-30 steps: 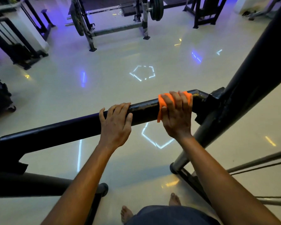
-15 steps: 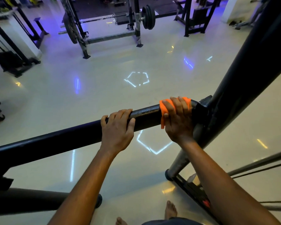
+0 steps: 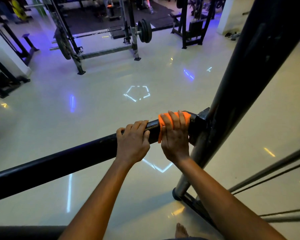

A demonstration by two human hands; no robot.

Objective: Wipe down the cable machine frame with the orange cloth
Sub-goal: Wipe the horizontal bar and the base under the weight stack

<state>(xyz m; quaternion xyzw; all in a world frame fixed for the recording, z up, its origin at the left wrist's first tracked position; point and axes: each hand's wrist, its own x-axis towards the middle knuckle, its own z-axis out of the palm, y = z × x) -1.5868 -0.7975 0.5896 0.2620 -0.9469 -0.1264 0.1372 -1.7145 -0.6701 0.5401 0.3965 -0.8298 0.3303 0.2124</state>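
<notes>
I see my right hand (image 3: pixel 175 135) wrapped over the orange cloth (image 3: pixel 164 122), fingers curled across the top of it and pressing it onto the black crossbar (image 3: pixel 76 158) of the cable machine frame. The cloth sits at the right end of that bar, just beside the bracket (image 3: pixel 198 122) where the bar meets the thick slanted post (image 3: pixel 249 75), and one edge of it hangs down the near side of the bar, just left of my thumb. My left hand (image 3: pixel 132 144) grips the bare bar just beside the right one, fingers curled over the top, thumb close to the cloth's hanging edge but apart from it. Both forearms reach up from the bottom edge of the view. The bar slopes down toward the left edge. Below it lies a glossy pale floor (image 3: pixel 111 101) with white pentagon-shaped light reflections and blue glints. One bare foot (image 3: pixel 181 231) shows at the bottom edge. Across the floor stands a rack holding a barbell with black plates (image 3: pixel 145 31), well apart from me. Thin cables (image 3: pixel 270 177) run off to the right edge.
</notes>
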